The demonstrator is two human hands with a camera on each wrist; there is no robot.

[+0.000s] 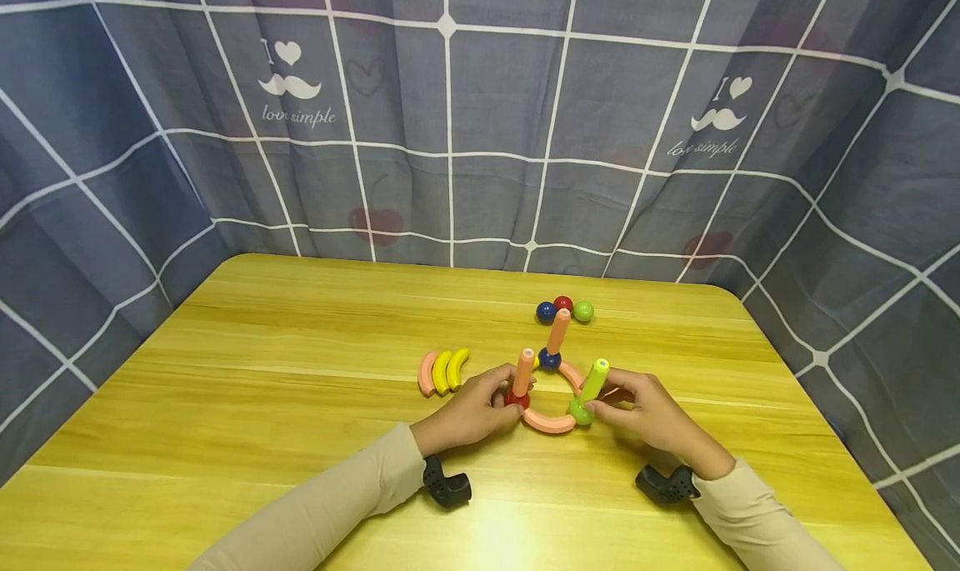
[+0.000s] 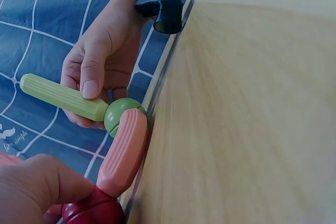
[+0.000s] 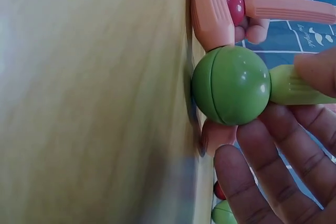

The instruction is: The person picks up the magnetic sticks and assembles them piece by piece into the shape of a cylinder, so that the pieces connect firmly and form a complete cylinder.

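Note:
A ring of balls and curved pieces lies on the table, with straight rods standing up from its balls. My left hand (image 1: 476, 408) grips the red ball (image 1: 516, 400), which bears an upright orange rod (image 1: 523, 373). Between thumb and fingers, my right hand (image 1: 645, 404) pinches the light green rod (image 1: 596, 379) just above its green ball (image 3: 231, 85). A pink curved piece (image 2: 125, 153) joins the red and green balls at the front. Farther back, the blue ball (image 1: 550, 360) carries another orange rod (image 1: 558, 332); a second pink curved piece (image 1: 571, 374) runs from it toward the green ball.
Left of the ring lie a loose pink curved piece (image 1: 427, 374) and two yellow ones (image 1: 449, 371). Behind it sit a loose blue ball (image 1: 546, 312), a red one (image 1: 563, 303) and a green one (image 1: 583, 311). A grey checked curtain (image 1: 495, 196) surrounds the wooden table (image 1: 300, 338).

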